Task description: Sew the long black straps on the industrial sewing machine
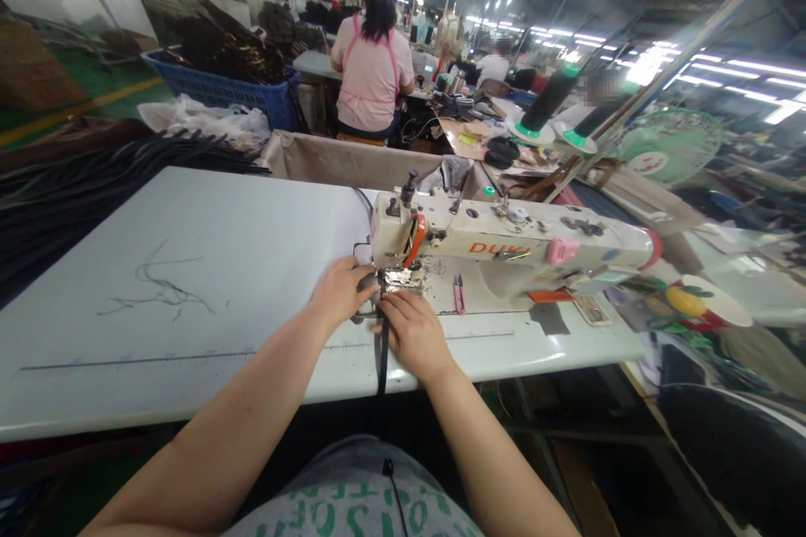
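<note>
A narrow black strap (pixel 383 361) runs from the sewing machine's needle area down over the table's front edge. My left hand (pixel 343 295) is at the left of the presser foot, its fingers closed together on the strap's far end. On the near side, my right hand (pixel 414 334) grips the same strap, fingertips close to the metal needle plate (pixel 398 278). The white sewing machine (pixel 504 235) stands over both hands, with orange lettering on its arm. Just what lies under my left fingertips is partly hidden.
Pink-handled thread snips (pixel 459 294) lie on the machine bed. Loose dark threads (pixel 167 289) are scattered on the white table (pixel 264 226). Black strips (pixel 94 201) are heaped at the left. Beyond the table, a co-worker (pixel 373 71) sits near a blue basket (pixel 252 101). Thread cones (pixel 547 101) stand behind the machine.
</note>
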